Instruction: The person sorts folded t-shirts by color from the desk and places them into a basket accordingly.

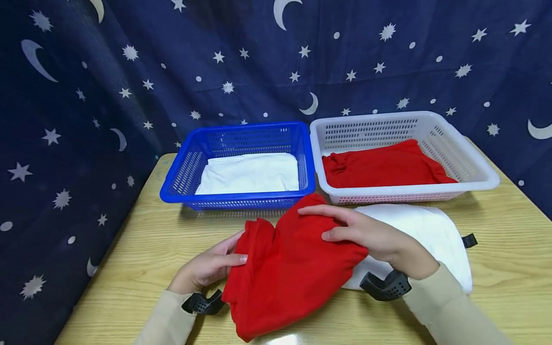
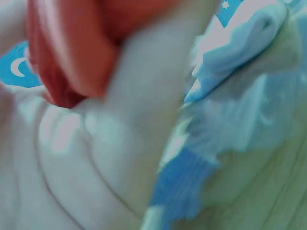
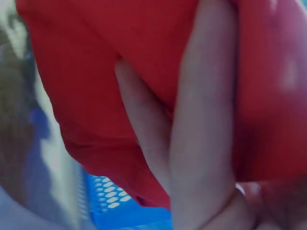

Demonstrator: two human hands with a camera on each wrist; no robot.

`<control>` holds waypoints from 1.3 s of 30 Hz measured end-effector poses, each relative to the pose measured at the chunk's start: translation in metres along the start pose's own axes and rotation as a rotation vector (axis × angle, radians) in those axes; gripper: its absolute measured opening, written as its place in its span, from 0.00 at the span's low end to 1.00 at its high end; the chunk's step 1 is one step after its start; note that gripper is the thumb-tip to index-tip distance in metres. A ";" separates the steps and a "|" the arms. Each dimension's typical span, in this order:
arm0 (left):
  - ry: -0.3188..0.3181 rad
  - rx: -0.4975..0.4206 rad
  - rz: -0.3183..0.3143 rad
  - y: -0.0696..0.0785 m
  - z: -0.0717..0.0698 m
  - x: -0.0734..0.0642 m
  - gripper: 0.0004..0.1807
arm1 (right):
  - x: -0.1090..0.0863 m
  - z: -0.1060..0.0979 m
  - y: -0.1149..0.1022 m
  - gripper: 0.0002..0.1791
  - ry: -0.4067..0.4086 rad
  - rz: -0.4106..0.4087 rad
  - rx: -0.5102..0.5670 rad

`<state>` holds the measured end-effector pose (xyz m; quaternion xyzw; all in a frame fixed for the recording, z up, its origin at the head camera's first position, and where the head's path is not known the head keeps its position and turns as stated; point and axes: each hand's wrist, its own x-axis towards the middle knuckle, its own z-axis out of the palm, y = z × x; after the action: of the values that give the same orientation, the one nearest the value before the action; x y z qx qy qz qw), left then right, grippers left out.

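Observation:
Both hands hold a folded red cloth above the front of the table. At its left edge, the left hand grips the fabric, thumb on the near side and the other fingers hidden behind. The right hand holds the upper right part between thumb and fingers. In the right wrist view, fingers lie among folds of the red cloth. The left wrist view is blurred; red cloth shows above the palm. Beneath the right hand, a white cloth with a black tab lies on the table.
A blue basket stands at the back, with a folded white cloth inside. Close beside it on the right, a white basket contains a red cloth. A dark blue curtain hangs behind the wooden table.

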<state>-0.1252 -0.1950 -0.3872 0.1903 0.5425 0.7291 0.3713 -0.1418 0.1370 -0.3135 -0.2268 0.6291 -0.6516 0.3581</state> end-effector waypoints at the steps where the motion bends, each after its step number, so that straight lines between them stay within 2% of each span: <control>1: -0.002 -0.007 0.018 0.001 0.002 0.001 0.36 | -0.002 -0.001 -0.003 0.28 -0.010 -0.026 0.001; 6: -0.026 -0.042 0.101 0.005 0.005 0.003 0.30 | -0.011 -0.006 -0.013 0.27 -0.025 -0.101 0.038; 10: -0.068 -0.035 0.138 0.014 0.007 0.007 0.28 | -0.018 -0.009 -0.017 0.25 -0.020 -0.125 0.083; 16: -0.158 0.074 0.176 0.043 0.013 0.012 0.33 | -0.031 -0.015 -0.023 0.17 0.075 -0.140 0.071; 19: -0.165 0.102 0.205 0.060 0.018 0.019 0.34 | -0.038 -0.018 -0.027 0.16 0.151 -0.158 0.095; 22: -0.110 0.100 0.237 0.074 0.026 0.031 0.32 | -0.048 -0.021 -0.031 0.17 0.254 -0.197 0.140; 23: -0.089 0.090 0.251 0.078 0.029 0.036 0.31 | -0.052 -0.023 -0.031 0.18 0.275 -0.252 0.105; 27: -0.063 0.008 0.327 0.088 0.039 0.058 0.28 | -0.060 -0.029 -0.036 0.21 0.368 -0.311 0.159; 29: -0.048 -0.058 0.359 0.092 0.043 0.066 0.26 | -0.060 -0.033 -0.038 0.22 0.384 -0.332 0.183; 30: -0.032 -0.086 0.368 0.094 0.046 0.070 0.25 | -0.059 -0.035 -0.040 0.22 0.401 -0.312 0.241; 32: 0.018 -0.133 0.371 0.099 0.050 0.075 0.24 | -0.058 -0.037 -0.042 0.22 0.407 -0.334 0.262; 39: 0.191 -0.203 0.405 0.122 0.061 0.082 0.28 | -0.051 -0.041 -0.047 0.24 0.426 -0.396 0.326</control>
<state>-0.1783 -0.1107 -0.2629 0.1870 0.4500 0.8541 0.1820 -0.1486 0.2002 -0.2634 -0.1432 0.5211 -0.8333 0.1166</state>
